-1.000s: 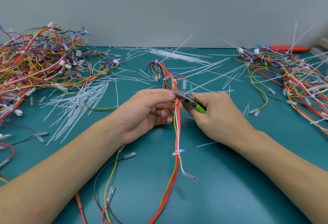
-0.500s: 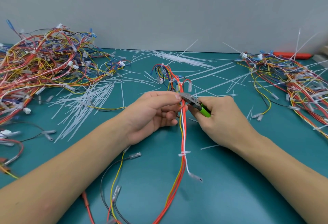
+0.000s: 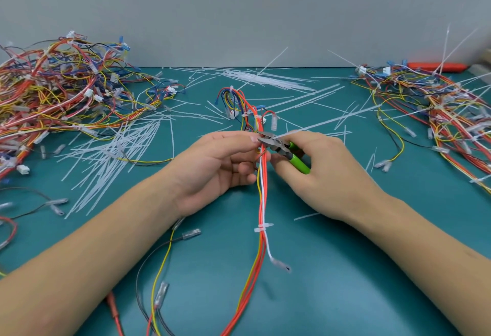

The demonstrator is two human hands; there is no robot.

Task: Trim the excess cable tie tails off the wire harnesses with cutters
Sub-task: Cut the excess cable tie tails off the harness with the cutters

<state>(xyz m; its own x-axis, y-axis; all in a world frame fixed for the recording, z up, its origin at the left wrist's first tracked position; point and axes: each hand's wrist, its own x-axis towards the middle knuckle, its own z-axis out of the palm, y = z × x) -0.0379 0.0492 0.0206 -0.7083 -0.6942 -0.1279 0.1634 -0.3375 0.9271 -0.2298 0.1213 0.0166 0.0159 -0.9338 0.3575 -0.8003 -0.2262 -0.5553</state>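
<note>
From the left, I see a tangled heap of multicoloured wire harnesses (image 3: pixel 61 101) well left of my left hand (image 3: pixel 220 165), whose grip pinches the red, orange and white harness bundle (image 3: pixel 261 184) at mid-desk. Just right of that hand, my right hand (image 3: pixel 326 173) is clamped round the green-handled cutters (image 3: pixel 285 151), blades at a long white cable tie tail (image 3: pixel 332 119). I judge the blades sit so near the wires that closing them could nick insulation. No containers show; cut tails lie loose on the teal desk (image 3: pixel 345 269).
</note>
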